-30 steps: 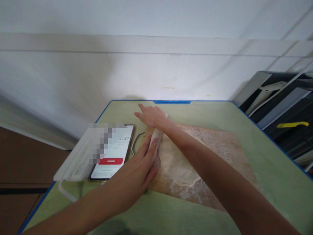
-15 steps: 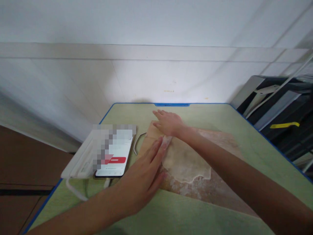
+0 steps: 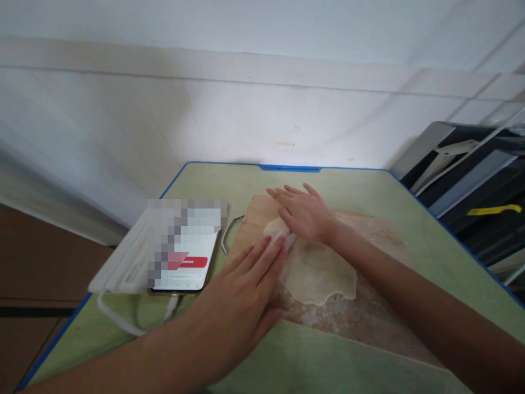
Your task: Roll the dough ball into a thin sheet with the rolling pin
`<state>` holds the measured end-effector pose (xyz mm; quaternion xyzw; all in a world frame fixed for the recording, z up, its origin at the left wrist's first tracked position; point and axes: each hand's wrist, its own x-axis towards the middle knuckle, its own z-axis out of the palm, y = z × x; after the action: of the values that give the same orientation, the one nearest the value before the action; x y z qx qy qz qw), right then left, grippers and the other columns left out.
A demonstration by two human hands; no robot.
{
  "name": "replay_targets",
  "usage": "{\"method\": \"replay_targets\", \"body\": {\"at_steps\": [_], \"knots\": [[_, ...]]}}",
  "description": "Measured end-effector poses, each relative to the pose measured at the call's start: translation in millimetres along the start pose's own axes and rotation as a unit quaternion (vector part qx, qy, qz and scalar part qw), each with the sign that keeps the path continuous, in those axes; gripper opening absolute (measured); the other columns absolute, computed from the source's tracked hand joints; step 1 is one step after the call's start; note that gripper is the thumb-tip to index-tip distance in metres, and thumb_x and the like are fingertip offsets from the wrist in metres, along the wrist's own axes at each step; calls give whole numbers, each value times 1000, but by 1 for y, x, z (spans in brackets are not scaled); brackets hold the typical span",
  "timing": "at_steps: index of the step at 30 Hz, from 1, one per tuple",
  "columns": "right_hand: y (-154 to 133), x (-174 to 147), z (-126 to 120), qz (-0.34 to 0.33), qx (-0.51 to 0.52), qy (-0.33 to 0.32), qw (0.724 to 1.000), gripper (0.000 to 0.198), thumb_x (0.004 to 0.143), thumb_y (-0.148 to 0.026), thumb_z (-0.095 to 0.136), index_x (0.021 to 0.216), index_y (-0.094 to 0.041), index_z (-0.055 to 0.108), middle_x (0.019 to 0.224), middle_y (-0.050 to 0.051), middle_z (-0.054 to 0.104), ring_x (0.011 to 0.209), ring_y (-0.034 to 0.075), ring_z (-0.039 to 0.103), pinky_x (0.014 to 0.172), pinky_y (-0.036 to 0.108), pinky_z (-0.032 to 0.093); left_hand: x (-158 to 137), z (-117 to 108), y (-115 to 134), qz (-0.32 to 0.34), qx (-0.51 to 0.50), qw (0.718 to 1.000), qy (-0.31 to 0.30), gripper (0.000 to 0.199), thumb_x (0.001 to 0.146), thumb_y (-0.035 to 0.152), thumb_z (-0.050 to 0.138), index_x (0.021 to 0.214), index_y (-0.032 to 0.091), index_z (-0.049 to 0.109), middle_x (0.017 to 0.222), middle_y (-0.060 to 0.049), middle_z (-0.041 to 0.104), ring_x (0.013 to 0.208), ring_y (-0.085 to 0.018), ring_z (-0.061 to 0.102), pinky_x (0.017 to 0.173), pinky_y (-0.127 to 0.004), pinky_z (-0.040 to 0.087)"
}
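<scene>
A thin, pale sheet of dough (image 3: 322,273) with an uneven edge lies on a floured wooden board (image 3: 340,323). My left hand (image 3: 250,284) is stretched out, palm down, its fingertips on the near left part of the dough. Farther back, my right hand (image 3: 305,213) lies flat with its fingers spread, over the dough's far edge. Between the two hands runs a whitish, rolled-looking strip (image 3: 289,241). Whether it is folded dough or a floured rolling pin under the palms, I cannot tell. Neither hand's fingers are wrapped round anything.
A lit phone (image 3: 186,273) with a cable leans on a white box-like device (image 3: 118,268) left of the board. Beside it lies a thin curved metal piece (image 3: 225,235). The green table (image 3: 348,183) has a blue rim and meets a white wall. Dark folded items (image 3: 471,175) stand at right.
My right hand has moved right and its fingers have spread more. My left hand has shifted slightly right. More of the dough's far left end shows between them. The view has tilted a little.
</scene>
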<state>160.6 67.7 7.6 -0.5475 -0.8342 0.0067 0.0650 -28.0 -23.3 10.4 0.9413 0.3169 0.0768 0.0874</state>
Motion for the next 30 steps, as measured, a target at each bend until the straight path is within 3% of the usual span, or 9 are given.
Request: {"method": "replay_targets", "body": {"at_steps": [6, 12, 19, 25, 30], "knots": [[-11, 41, 4, -18, 29, -26, 999, 55, 89, -36, 31, 142, -19, 29, 144, 5, 39, 131, 22, 35, 109, 52, 17, -5, -5, -11, -46, -68, 997, 7, 67, 90, 30, 43, 146, 17, 8, 152, -14, 18, 138, -26, 19, 108, -46, 30], [-26, 69, 8, -34, 49, -15, 998, 62, 87, -44, 37, 142, -17, 28, 143, 11, 41, 129, 26, 38, 107, 54, 20, -6, -7, -16, -58, -72, 996, 4, 68, 93, 27, 37, 146, 21, -6, 153, -12, 12, 138, -25, 19, 108, -46, 30], [-56, 98, 15, -99, 47, 7, 994, 57, 85, -33, 44, 138, -17, 34, 146, 13, 36, 130, 27, 36, 106, 57, 21, -9, 3, -15, -61, -59, 996, 30, 66, 94, 26, 33, 146, 15, -7, 153, -15, -2, 140, -27, 2, 110, -49, 22], [-47, 90, 9, -99, 20, 3, 995, 53, 89, -34, 39, 139, -17, 32, 148, 13, 30, 134, 25, 30, 107, 57, 19, -2, 3, -14, -49, -91, 994, 26, 58, 95, 25, 28, 146, 14, 3, 154, -11, -3, 140, -23, -2, 112, -46, 17], [-14, 51, -3, -45, -5, -12, 999, 59, 85, -24, 42, 142, -13, 28, 148, 15, 31, 136, 27, 26, 108, 58, 13, -4, -1, -2, -13, -121, 993, -4, 57, 93, 22, 33, 146, 17, 12, 154, -8, 0, 140, -22, 0, 112, -47, 19]]}}
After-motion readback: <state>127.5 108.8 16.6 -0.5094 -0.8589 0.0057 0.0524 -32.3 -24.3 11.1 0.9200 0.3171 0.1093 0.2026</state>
